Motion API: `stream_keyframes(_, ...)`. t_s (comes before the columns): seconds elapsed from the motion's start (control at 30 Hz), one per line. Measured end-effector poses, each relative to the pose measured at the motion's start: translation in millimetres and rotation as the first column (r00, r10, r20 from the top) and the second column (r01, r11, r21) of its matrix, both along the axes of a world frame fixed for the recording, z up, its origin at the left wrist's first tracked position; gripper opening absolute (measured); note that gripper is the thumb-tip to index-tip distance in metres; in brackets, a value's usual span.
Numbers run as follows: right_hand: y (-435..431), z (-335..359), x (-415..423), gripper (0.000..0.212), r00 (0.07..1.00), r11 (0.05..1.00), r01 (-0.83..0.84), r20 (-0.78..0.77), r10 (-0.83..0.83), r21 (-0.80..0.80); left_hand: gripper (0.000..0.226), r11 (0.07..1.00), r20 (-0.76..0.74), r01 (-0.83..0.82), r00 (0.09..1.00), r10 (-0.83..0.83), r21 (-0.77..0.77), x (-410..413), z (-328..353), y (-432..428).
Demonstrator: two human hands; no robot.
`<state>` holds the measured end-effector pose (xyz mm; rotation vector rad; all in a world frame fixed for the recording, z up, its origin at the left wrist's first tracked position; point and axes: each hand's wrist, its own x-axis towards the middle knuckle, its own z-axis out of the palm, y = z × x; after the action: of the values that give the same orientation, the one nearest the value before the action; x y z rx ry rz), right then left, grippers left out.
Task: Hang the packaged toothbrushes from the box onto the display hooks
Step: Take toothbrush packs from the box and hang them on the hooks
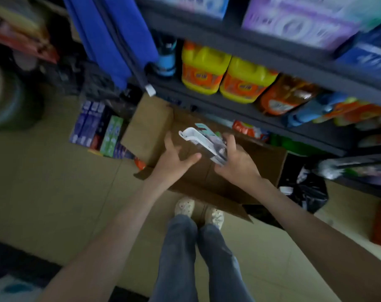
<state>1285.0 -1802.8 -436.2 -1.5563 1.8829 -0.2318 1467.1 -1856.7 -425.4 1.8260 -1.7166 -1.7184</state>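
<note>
Beige tiled floor [43, 182] fills most of my feed, pretty blurry all round. Dark metal shelving [228, 107] runs across the top from 12 to 3 o'clock, with two yellow detergent jugs with orange labels [203, 68] sitting on it around 12. A blue cloth [111, 40] hangs down at 11.

Dead centre is the open brown cardboard box [150, 127], flaps splayed out, on the floor right against the shelving. Both arms reach out over it.

The right hand [237, 162] has the goods: fingers curled round the lower end of a small bundle of packaged toothbrushes in clear-and-white blister packs [203, 141]. The bundle is tilted, its white top end pointing to 10 o'clock, held above the box's inside. Can't tell how many packs are in there, too smeared.

The left hand [174, 162] is at 9 o'clock of the bundle, palm up-ish, fingers spread and relaxed, gripping nothing. Its fingertips are just beside the top end of the packs, but I can't tell if they touch.

At 9 o'clock of the box there's a stack of blue and green toothpaste cartons [93, 127] on the floor. A crumpled black plastic bag [311, 192] lies at 4 o'clock of it. Pale shoes [185, 207] and blue jeans [180, 253] show at 6, toes touching the near flap.
</note>
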Motion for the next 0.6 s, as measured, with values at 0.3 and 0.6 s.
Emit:
stream_keyframes(0.3,-31,223,-3,0.070,0.909,0.976,0.096,0.417,-0.005,-0.197,0.027,0.987,-0.673,0.015,0.733,0.098,0.160,-54,181,-23)
stream_keyframes(0.6,-23,293,-44,0.058,0.720,0.952,0.254,0.690,-0.071,-0.168,0.020,0.989,-0.645,0.144,0.759,-0.091,0.030,-91,260,-47)
